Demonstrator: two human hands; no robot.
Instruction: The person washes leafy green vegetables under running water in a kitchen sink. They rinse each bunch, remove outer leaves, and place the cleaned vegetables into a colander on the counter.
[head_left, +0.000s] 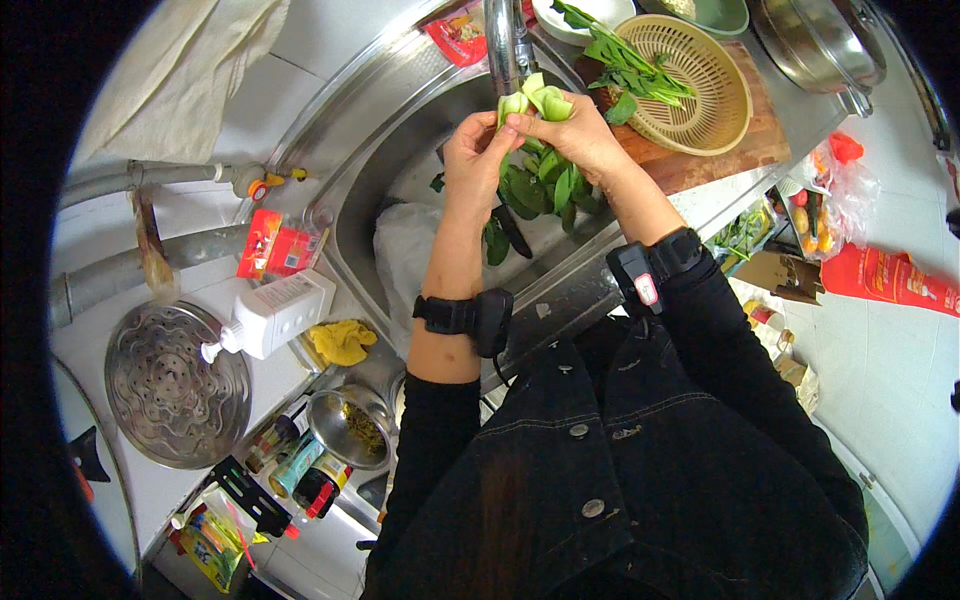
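Over a stainless steel sink (352, 217), my left hand (476, 154) and my right hand (574, 135) are close together just below the faucet (501, 45). Both hold pale green bok choy stems (546, 101), ends up, between thumbs and fingers. Dark green leaves (536, 184) hang beneath my hands into the basin. A dark knife-like blade (512, 231) lies partly under the leaves, and a crumpled clear plastic bag (405, 244) is at the basin's left. To the right, a beige plastic colander (739, 112) holds leafy greens (652, 79) on a wooden cutting board (765, 142).
A white pump bottle (289, 311), a yellow cloth (343, 343) and a round perforated metal plate (178, 386) lie left of the sink. Nearer is a metal bowl (349, 427) beside several bottles. A steel pot (817, 45) stands at the upper right. A red packet (459, 37) lies behind the faucet.
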